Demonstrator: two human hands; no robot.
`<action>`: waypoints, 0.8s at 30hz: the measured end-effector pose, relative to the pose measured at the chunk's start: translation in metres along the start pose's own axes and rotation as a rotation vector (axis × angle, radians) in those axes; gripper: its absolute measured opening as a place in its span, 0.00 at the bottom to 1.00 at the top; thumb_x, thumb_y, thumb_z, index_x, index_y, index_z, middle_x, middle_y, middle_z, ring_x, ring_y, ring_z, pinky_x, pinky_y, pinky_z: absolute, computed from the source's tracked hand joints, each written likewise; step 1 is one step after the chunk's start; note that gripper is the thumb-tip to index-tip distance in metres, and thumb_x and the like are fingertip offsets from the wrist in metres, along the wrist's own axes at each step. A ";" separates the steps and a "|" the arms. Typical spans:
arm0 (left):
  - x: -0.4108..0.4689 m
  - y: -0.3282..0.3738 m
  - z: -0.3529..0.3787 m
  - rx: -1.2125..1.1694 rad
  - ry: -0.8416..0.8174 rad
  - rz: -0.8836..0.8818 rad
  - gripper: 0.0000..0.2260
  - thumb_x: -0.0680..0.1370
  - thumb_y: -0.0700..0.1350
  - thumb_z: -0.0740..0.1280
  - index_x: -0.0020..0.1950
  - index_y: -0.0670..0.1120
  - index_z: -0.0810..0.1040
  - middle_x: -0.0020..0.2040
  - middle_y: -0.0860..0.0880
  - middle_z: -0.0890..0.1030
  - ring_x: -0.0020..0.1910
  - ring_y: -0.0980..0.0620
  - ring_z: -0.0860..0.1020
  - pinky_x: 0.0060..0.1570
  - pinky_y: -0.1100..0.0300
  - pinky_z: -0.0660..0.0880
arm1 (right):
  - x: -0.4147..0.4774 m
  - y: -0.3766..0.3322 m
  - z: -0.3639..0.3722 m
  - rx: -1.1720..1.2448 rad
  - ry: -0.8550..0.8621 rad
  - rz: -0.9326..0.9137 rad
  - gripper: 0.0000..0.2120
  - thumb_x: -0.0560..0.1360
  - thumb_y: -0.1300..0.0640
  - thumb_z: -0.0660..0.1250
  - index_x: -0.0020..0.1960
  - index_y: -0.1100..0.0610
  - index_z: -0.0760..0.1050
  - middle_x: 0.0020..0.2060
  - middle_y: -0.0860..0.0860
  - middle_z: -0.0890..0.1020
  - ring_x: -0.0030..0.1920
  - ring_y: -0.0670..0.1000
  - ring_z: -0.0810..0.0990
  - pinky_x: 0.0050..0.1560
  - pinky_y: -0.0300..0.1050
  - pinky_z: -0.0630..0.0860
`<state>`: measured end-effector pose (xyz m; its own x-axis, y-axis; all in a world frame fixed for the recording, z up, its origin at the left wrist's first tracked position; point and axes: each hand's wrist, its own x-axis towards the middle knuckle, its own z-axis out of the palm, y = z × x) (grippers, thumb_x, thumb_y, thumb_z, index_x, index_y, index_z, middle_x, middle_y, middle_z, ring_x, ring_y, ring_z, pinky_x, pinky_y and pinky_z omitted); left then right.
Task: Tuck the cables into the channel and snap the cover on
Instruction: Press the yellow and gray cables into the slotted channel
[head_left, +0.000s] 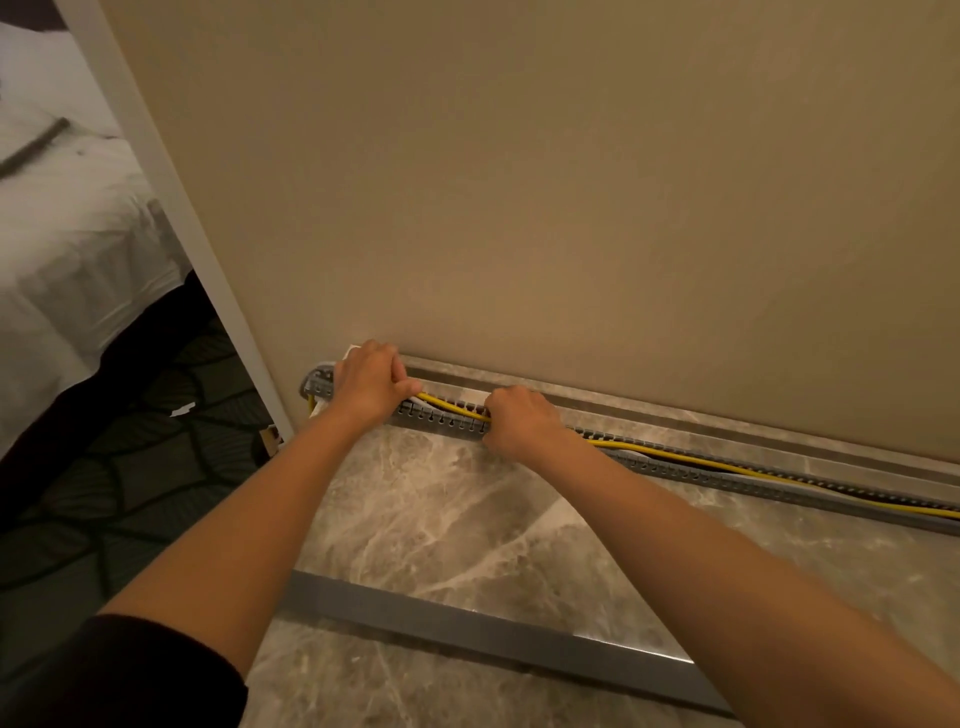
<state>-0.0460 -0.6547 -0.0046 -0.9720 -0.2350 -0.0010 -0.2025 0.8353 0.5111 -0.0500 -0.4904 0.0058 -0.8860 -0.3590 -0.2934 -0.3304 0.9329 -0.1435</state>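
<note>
A grey slotted cable channel (727, 470) lies on the marble floor along the foot of the beige wall. A yellow cable (675, 457) and a white cable (810, 486) run inside it. My left hand (371, 382) presses down at the channel's left end, fingers curled over the cables. My right hand (519, 418) is closed on the channel's front wall a little to the right, with the yellow cable passing under it. The long grey cover (467, 626) lies flat on the floor nearer to me, apart from the channel.
The beige wall (571, 182) rises right behind the channel. The marble floor (441, 519) lies between channel and cover. A white door frame (208, 270) stands at the left, with dark patterned carpet (130, 441) and a white-sheeted bed (67, 234) beyond.
</note>
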 end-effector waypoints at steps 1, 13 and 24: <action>0.001 0.000 0.000 0.002 0.003 -0.008 0.16 0.72 0.46 0.70 0.30 0.51 0.65 0.50 0.43 0.77 0.53 0.43 0.74 0.55 0.49 0.69 | 0.002 -0.007 -0.001 -0.005 0.001 -0.017 0.16 0.76 0.56 0.63 0.61 0.61 0.72 0.60 0.59 0.76 0.61 0.60 0.74 0.54 0.51 0.73; 0.027 -0.052 -0.019 -0.270 0.151 -0.247 0.13 0.79 0.41 0.56 0.48 0.37 0.79 0.49 0.38 0.79 0.49 0.40 0.76 0.47 0.52 0.71 | 0.028 -0.072 0.005 0.183 0.092 -0.193 0.17 0.76 0.57 0.63 0.64 0.61 0.70 0.60 0.61 0.76 0.60 0.62 0.75 0.55 0.50 0.72; 0.048 -0.077 -0.018 -0.438 -0.166 -0.170 0.17 0.79 0.42 0.55 0.29 0.46 0.67 0.33 0.46 0.72 0.32 0.49 0.69 0.33 0.58 0.64 | 0.041 -0.069 -0.002 0.219 0.053 -0.232 0.16 0.72 0.58 0.69 0.58 0.60 0.75 0.56 0.59 0.80 0.57 0.60 0.77 0.50 0.46 0.72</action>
<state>-0.0746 -0.7388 -0.0288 -0.9428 -0.2374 -0.2341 -0.3249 0.4967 0.8048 -0.0640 -0.5693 0.0057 -0.8129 -0.5538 -0.1802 -0.4529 0.7957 -0.4023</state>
